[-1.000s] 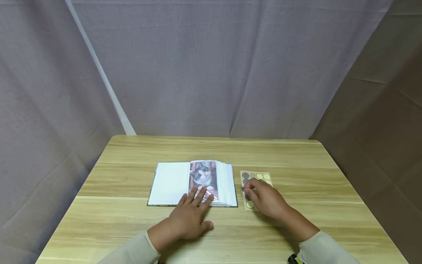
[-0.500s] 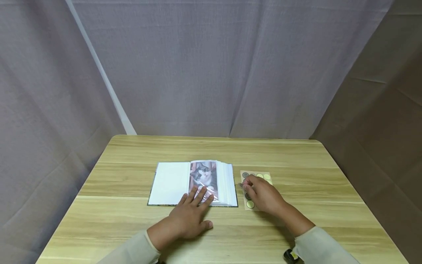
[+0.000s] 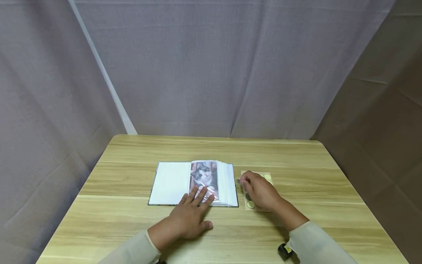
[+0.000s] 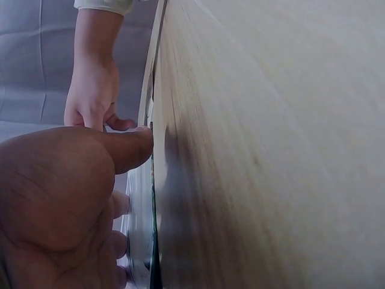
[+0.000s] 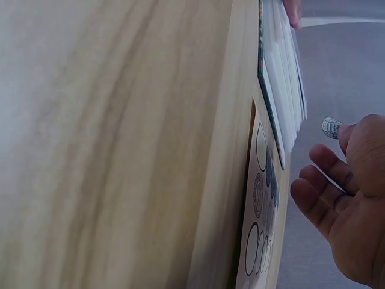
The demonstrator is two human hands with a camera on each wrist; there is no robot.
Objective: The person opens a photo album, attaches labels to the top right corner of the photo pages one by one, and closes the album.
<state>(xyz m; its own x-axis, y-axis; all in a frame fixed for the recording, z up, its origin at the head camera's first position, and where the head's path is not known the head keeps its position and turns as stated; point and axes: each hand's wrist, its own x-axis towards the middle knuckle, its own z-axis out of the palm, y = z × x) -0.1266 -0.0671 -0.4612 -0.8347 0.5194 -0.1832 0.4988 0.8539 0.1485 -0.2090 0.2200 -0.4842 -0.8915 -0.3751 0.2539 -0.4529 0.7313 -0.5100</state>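
A photo album [image 3: 173, 183] lies open on the table, a blank white page at left and a cat photo [image 3: 203, 175] under a glossy clear sleeve at right. My left hand [image 3: 190, 218] rests with fingers spread on the lower part of that photo page. Between thumb and fingertip, my right hand [image 3: 262, 191] pinches a small round sticker [image 5: 331, 127] with a dark printed pattern. It is held just right of the album's pages. Under the right hand lies a tan sticker sheet [image 3: 256, 209] with round gold and dark stickers, partly hidden by the hand.
The wooden table [image 3: 132, 150] has grey curtains [image 3: 184, 73] behind it and at its sides. A black device [image 3: 285, 252] with a yellow patch sits by the right sleeve.
My right hand has moved slightly up and left with the sticker, from above the sheet towards the album's right edge. The left hand has stayed in place.
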